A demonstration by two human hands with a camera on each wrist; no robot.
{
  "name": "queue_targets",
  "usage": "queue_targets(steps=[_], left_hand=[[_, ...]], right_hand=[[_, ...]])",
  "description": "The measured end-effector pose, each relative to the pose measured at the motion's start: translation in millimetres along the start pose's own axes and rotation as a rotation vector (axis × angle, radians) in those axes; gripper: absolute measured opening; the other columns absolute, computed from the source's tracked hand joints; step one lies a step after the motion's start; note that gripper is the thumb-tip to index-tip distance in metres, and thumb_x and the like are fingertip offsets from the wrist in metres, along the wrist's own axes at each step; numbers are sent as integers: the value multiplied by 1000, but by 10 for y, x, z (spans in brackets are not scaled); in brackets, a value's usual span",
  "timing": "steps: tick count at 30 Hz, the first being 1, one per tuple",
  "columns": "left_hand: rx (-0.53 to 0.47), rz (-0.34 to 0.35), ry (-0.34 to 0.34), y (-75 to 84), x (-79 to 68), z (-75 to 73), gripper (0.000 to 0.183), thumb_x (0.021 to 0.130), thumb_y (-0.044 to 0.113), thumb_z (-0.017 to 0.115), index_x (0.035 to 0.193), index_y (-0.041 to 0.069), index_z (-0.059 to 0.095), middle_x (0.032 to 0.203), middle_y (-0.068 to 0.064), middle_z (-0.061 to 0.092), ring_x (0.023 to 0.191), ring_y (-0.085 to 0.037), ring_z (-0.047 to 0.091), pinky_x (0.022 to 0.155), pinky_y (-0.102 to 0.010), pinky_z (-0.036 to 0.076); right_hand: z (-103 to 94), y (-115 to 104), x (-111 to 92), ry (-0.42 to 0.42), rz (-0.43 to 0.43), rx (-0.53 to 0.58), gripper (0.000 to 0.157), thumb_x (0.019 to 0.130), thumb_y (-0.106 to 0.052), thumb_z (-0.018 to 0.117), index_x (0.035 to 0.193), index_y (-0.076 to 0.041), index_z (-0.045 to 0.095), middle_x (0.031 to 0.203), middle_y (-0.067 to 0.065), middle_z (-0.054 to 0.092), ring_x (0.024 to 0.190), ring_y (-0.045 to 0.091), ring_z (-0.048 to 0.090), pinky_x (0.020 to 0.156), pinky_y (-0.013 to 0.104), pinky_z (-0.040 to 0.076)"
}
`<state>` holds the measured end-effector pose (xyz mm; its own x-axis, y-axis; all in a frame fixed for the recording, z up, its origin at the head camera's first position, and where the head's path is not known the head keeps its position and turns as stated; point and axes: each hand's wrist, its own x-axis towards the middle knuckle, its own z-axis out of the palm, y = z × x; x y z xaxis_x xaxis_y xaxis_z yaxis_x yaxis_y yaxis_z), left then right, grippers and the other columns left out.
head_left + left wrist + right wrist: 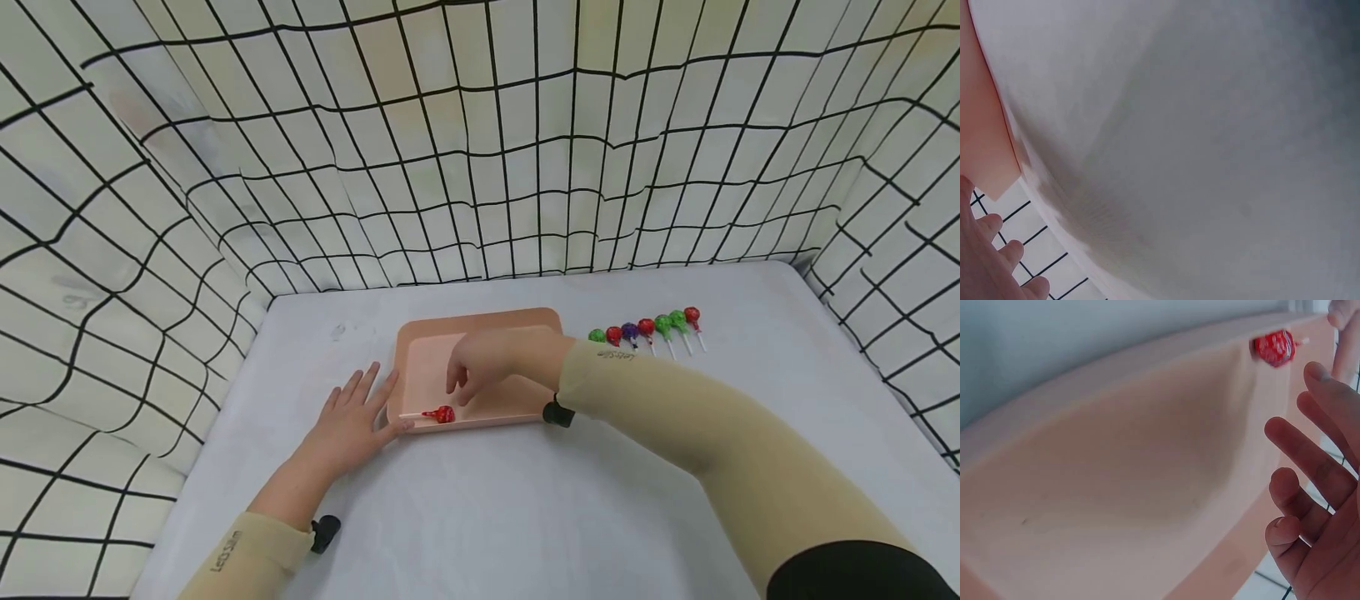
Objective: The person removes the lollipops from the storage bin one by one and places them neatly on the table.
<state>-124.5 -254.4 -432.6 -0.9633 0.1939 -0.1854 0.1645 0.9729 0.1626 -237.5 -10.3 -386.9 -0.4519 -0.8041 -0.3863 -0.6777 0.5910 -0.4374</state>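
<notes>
A pink tray (517,410) lies on the white table, and in its near left corner is a red-wrapped lollipop (445,414), its stick pointing left. My right hand (491,358) hovers over the tray just beyond the lollipop. In the right wrist view its fingers (1300,447) are loosely bent and hold nothing, apart from the red lollipop (1275,348). At the tray's left end my left hand (348,429) lies with fingers spread, its thumb at the near left corner. The left wrist view shows only part of that hand (988,256) beside the tray's outer side (985,125).
A row of several lollipops, among them a purple one (630,332), a green one (663,323) and a red one (692,315), lies right of the tray. My right forearm partly covers their sticks. White walls with a black grid (525,167) stand around the table (525,517).
</notes>
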Motion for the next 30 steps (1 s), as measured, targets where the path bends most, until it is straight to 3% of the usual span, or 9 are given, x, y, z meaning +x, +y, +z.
queue_targets(steps=[15,30], left_hand=[[2,-2,6,-22,-8,2,90,91,65,54,159,17,22,164,-18,12,149,-44,8,117,-64,9],[13,6,2,-30,-4,2,88,92,61,56,160,18,20,164,-18,11,149,-44,7,117,-64,9]], right_hand=[[108,-190,262,-43,-14,-45,19,88,-30,77,106,-25,79,90,-13,67,89,8,59,80,20,51],[166,-259,305,-58,-12,-105,8,92,-24,71,96,-26,77,87,-13,67,86,9,59,80,23,52]])
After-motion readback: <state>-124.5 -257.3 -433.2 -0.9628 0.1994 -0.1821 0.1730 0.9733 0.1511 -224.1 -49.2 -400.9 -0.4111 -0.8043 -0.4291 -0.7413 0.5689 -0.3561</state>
